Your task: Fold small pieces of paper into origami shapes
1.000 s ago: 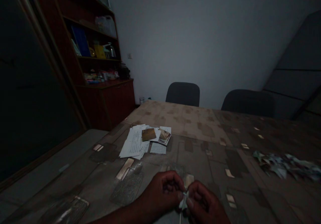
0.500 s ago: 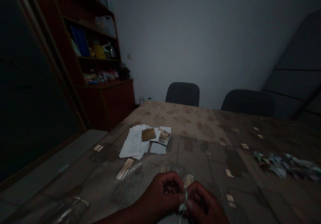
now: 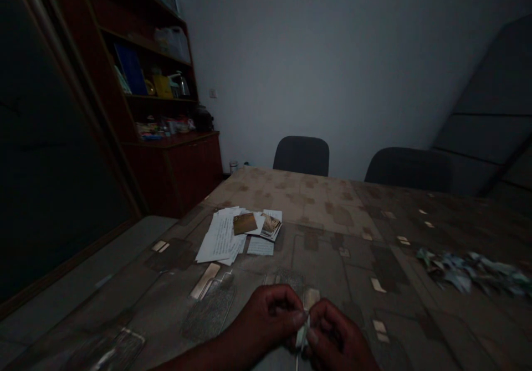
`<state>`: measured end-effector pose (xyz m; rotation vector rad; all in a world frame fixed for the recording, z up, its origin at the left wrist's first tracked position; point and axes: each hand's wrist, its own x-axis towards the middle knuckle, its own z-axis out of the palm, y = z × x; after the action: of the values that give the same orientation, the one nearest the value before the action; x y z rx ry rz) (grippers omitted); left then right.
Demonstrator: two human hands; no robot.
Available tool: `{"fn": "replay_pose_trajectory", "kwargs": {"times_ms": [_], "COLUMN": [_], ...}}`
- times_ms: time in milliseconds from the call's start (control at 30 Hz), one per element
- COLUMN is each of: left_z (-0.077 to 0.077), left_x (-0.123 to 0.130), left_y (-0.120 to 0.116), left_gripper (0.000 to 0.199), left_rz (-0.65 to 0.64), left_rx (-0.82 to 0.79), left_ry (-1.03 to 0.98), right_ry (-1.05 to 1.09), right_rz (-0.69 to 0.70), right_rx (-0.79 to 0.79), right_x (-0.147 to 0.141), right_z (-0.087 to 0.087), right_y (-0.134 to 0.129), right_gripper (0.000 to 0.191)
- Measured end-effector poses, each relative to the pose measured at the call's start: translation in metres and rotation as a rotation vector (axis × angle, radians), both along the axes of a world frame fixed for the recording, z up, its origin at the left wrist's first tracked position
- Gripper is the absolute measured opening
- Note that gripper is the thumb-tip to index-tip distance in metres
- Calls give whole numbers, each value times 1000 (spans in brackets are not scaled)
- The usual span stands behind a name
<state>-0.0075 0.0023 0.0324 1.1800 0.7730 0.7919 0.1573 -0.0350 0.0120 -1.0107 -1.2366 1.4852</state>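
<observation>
Near the bottom centre, my left hand (image 3: 276, 318) and my right hand (image 3: 334, 335) meet above the table. Between their pinched fingertips is a small pale green piece (image 3: 302, 335), which looks like folded paper; the fingers cover part of it. Both hands are closed on this piece, the left from one side and the right from the other. Farther forward lies a loose stack of printed white sheets (image 3: 220, 238), with a brown card (image 3: 245, 223) and a picture card (image 3: 271, 225) on its right part. At the right sits a pile of crumpled pale pieces (image 3: 469, 271).
A patterned brown cloth (image 3: 328, 249) covers the table. Behind its far edge stand two dark chairs, one at the centre (image 3: 301, 155) and one at the right (image 3: 409, 169). A red-brown cabinet (image 3: 195, 166) with filled shelves is at the left against the wall.
My left thumb has shifted slightly up on the pale green piece, and more of the piece shows between the hands. The view has moved slightly.
</observation>
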Motion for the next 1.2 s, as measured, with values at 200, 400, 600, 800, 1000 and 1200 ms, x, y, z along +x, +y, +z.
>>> {"fn": "replay_pose_trajectory", "kwargs": {"times_ms": [200,400,600,800,1000,1200], "left_z": [-2,-4,-3,-3,-2,3], "left_x": [-2,1,0,1,-1,-5], "left_y": [1,-1,-2,-1,0,-3], "left_gripper": [47,40,31,31,22,21], "left_rz": [-9,6,29,33,22,-9], "left_rx": [29,6,62,50,81,179], "left_ry": [16,-33,14,11,33,62], "right_ry": [-7,-12,4,-3,-48,11], "right_rz": [-19,-23,-1,-2,-20,5], "right_rx": [-38,-36,-30,-25,-19,-24], "right_x": [-1,-1,-1,1,1,-2], "right_z": [0,4,3,-4,-5,-5], "right_y": [-1,-1,-1,0,0,-1], "right_gripper": [51,50,50,49,50,49]}}
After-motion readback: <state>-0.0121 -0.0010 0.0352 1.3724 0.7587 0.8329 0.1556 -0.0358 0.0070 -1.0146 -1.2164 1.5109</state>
